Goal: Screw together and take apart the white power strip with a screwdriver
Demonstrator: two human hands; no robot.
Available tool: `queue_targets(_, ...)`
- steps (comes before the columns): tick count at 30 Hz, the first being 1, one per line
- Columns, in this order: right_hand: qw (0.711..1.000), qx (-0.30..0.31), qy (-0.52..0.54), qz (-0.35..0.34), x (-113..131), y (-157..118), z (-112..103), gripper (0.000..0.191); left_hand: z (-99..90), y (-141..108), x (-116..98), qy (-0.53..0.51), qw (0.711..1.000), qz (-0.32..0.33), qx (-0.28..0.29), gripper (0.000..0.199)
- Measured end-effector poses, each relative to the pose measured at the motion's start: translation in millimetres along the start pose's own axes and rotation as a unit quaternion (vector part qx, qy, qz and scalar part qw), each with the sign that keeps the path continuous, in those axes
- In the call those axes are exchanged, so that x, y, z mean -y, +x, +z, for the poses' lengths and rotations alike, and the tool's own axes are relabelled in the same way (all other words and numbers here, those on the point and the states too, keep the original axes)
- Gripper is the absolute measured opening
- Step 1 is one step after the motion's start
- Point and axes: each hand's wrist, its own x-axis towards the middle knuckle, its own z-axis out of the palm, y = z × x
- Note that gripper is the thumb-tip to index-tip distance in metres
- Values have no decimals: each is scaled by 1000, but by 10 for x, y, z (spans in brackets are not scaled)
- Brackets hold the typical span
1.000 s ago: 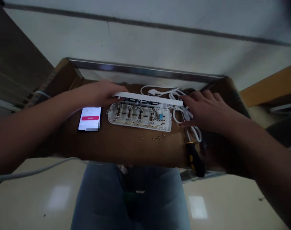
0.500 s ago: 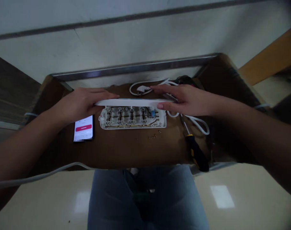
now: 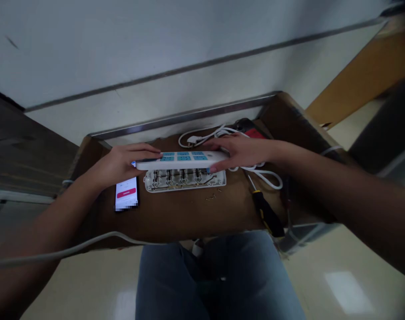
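My left hand and my right hand hold the two ends of a white power strip top cover, its face with blue socket panels upward. The cover hovers just above and slightly behind the open power strip base, whose brass contacts and wiring lie exposed. A white power cord with its plug loops behind the cover, under my right hand. Several tiny screws lie in front of the base. Beyond my right hand rests a yellow-and-black screwdriver.
A smartphone with a lit screen lies left of the base on a brown cardboard-covered surface. A metal rim runs along the far side. A dark object with red sits far right. A grey cable crosses below my left arm.
The cover has rotated from edge-on to face-up, showing its blue panels, and sits lower near the base. Both hands turned with it, and my view has tilted.
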Motion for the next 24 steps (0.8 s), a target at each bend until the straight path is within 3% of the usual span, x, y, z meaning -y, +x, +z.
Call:
queue_targets(4,998,-61,-16,9,99,10,83,109,29,20,85,2,999,-1,42,54)
queue_targets(8,994,-101,-48,0,201,-4,149,114,112,31,88,-22,995,-16,94,95)
queue_targets(10,993,-98,-67,-13,222,-23,172,117,147,27,29,-29,993,-20,115,106)
queue_targets(15,990,-78,-114,-29,219,-62,220,120,176,29,-110,-13,990,-30,136,95)
queue_targets(24,981,-72,-176,-34,224,-80,305,122,193,31,-124,-32,986,-60,150,85)
